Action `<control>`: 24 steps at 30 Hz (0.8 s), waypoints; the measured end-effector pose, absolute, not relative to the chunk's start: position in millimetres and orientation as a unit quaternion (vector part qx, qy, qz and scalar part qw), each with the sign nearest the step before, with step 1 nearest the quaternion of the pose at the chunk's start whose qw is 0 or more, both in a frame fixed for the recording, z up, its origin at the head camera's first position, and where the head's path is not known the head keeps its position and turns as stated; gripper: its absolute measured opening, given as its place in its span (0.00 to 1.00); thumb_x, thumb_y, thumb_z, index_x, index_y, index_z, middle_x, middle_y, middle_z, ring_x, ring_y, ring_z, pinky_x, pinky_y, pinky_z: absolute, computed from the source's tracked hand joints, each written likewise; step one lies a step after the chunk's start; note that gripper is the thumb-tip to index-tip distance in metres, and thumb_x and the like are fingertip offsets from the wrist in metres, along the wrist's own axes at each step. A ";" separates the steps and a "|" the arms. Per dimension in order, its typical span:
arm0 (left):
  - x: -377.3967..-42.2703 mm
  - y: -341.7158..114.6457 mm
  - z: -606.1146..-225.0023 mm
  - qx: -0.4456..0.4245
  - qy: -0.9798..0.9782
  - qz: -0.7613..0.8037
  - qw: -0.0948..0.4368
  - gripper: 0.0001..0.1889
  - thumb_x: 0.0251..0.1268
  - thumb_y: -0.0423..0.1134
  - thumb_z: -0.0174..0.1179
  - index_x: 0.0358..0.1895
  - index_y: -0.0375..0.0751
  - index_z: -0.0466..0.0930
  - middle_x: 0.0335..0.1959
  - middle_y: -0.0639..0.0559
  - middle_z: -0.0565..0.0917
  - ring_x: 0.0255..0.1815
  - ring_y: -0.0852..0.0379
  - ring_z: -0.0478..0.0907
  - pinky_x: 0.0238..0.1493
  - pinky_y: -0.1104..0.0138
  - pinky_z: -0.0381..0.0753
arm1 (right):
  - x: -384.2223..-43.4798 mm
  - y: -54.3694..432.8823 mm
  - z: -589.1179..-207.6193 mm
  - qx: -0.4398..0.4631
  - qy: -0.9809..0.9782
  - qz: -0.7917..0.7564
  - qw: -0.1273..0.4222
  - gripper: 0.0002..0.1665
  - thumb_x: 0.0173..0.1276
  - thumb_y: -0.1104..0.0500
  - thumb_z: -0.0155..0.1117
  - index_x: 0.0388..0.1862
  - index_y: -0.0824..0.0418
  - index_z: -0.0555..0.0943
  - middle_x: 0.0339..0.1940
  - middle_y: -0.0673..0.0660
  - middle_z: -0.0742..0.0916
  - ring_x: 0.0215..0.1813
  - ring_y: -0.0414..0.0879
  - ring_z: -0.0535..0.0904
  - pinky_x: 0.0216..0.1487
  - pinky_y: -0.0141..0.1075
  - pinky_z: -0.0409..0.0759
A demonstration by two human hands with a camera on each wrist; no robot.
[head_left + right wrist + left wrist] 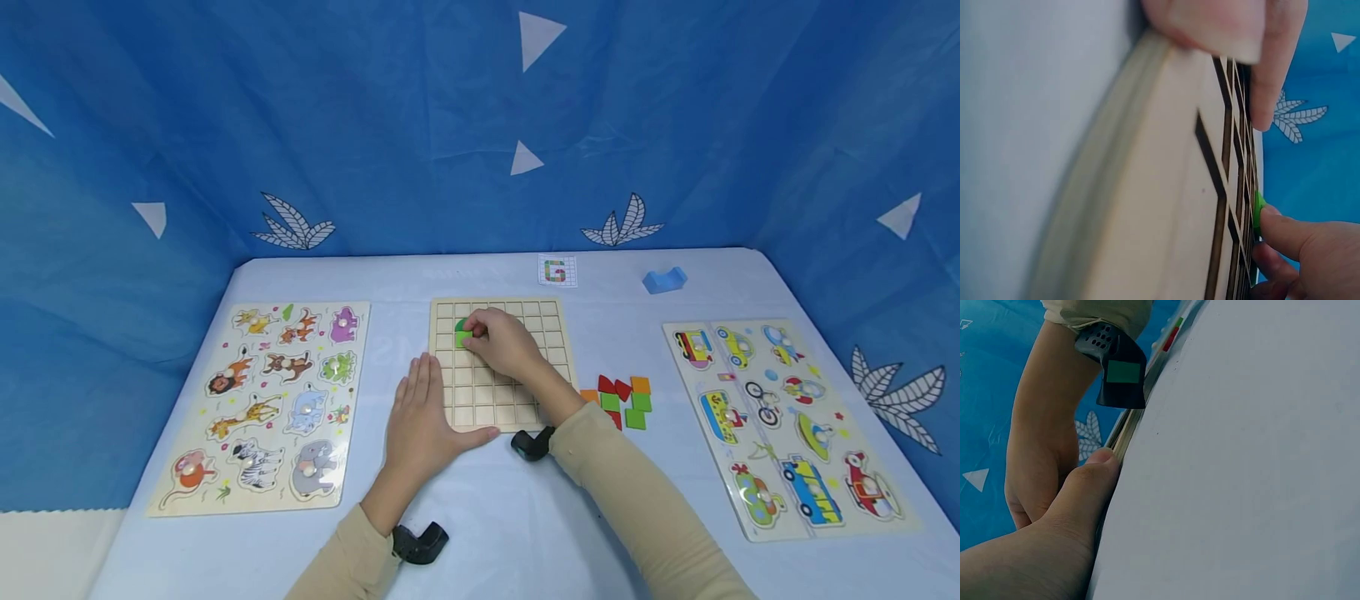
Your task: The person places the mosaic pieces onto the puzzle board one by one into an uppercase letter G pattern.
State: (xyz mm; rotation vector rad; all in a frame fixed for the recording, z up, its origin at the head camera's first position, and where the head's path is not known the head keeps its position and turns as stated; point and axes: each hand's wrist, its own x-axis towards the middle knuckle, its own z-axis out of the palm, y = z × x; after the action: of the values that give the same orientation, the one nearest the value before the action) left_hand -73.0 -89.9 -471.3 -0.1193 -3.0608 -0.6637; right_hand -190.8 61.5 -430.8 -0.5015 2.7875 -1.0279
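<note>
A wooden grid board [468, 392] lies at the middle of the table. Over its upper left cells my right hand [504, 343] pinches a light green square tile [463, 340] between thumb and fingertips; the right wrist view shows a green edge [1258, 209] at the thumb tip. Just above that tile is a darker green piece [461, 325], partly covered. My left hand [423, 417] rests at the board's lower left corner, fingers straight along the left side and thumb stretched along the near edge. In the left wrist view that thumb [1088, 487] touches the board's edge.
Several red, green and orange tiles [636, 418] lie right of the board. An animal puzzle [281, 429] is at left, a vehicle puzzle [776, 450] at right. Behind the board are a small pattern card [557, 271] and a blue block [664, 280]. Blue curtains surround the table.
</note>
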 end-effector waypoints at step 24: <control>-71.7 -89.3 -470.3 -0.046 -0.975 -0.214 0.022 0.75 0.37 0.86 0.56 0.79 0.31 0.44 0.82 0.38 0.47 0.83 0.44 0.41 0.81 0.51 0.46 | -192.5 56.1 -433.1 -0.186 0.942 -0.271 0.064 0.11 0.71 0.52 0.65 0.49 0.52 0.84 0.36 0.48 0.82 0.36 0.41 0.76 0.39 0.34 0.76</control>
State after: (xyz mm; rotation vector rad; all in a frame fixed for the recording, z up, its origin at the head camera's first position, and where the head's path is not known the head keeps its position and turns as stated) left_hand -71.7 -89.3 -470.3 -0.1415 -3.0223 -0.6639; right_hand -192.5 56.1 -433.1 -0.5618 2.8454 -0.8188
